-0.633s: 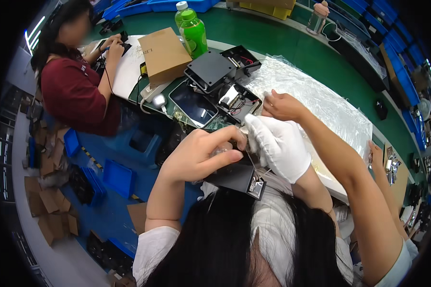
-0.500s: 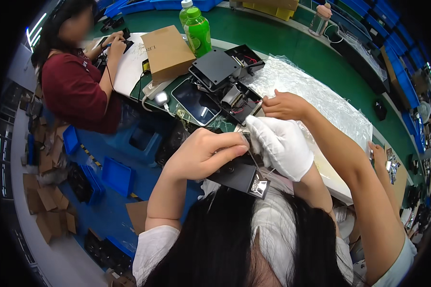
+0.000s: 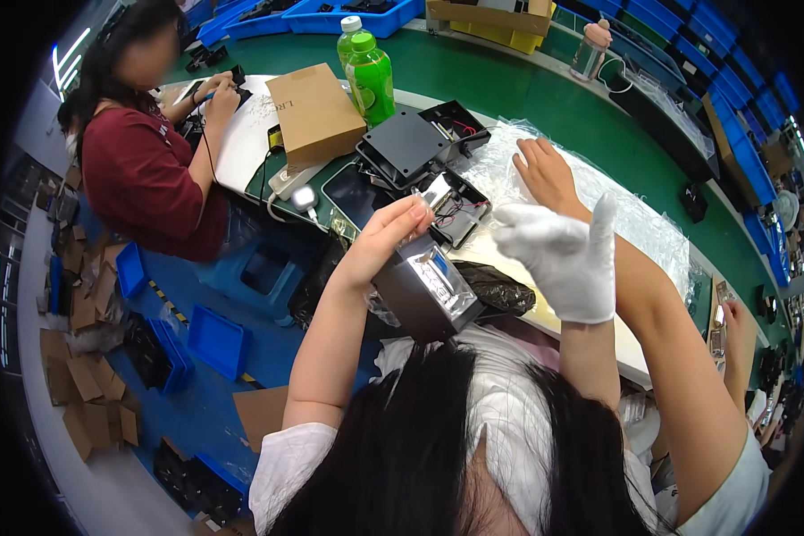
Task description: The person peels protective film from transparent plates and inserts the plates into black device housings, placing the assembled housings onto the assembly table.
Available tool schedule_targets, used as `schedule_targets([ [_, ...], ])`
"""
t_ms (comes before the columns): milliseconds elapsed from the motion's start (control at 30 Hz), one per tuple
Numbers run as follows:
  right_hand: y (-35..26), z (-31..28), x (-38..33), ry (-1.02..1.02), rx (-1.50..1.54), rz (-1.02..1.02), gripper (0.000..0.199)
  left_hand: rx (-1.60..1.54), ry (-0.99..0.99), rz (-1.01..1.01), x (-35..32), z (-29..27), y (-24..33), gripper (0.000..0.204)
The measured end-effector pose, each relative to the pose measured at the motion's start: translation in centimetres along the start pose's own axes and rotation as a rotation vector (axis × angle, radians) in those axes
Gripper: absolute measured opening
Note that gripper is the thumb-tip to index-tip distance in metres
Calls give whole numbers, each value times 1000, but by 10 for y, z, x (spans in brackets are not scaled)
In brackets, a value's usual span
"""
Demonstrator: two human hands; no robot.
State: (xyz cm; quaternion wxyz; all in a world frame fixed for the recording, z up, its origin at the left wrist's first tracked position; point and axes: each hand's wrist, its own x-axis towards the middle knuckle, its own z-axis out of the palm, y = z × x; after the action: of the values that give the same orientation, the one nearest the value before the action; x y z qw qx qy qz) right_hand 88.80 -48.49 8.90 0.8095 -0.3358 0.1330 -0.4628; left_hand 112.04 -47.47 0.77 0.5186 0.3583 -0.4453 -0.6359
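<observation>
My left hand is bare and closed, its fingertips pinched together at the far edge of a black box. The box is tilted, with a shiny silver, foil-like face showing a small blue patch; the exact grip is partly hidden. My right hand, in a white glove, is raised to the right of the box with fingers apart and nothing in it. Beyond the box, on the table, lies an open black case with red wires. A black plastic bag lies between the box and my right hand.
A co-worker's bare hand rests over clear plastic wrap. A flat black panel, a cardboard box, green bottles and a dark tablet-like device are on the table. Another person works at the far left.
The black box has turned, its silver face now upward near my left hand. My gloved right hand has opened and moved right, away from it. The co-worker's hand has moved back from the open case.
</observation>
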Motion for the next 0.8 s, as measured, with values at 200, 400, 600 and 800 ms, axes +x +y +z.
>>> schedule_targets([
  [200, 10, 11, -13, 214, -512, 59, 31, 149, -116, 113, 8, 5, 15, 23],
  [400, 13, -4, -16, 257, -405, 161, 32, 185, -118, 221, 10, 13, 14, 23],
  [600, 5, -2, -17, 255, -483, 211, 29, 112, -86, 200, 7, 17, 9, 21],
  [800, -1, -2, -19, 268, -543, 225, 32, 86, -90, 212, 11, 20, 7, 21],
])
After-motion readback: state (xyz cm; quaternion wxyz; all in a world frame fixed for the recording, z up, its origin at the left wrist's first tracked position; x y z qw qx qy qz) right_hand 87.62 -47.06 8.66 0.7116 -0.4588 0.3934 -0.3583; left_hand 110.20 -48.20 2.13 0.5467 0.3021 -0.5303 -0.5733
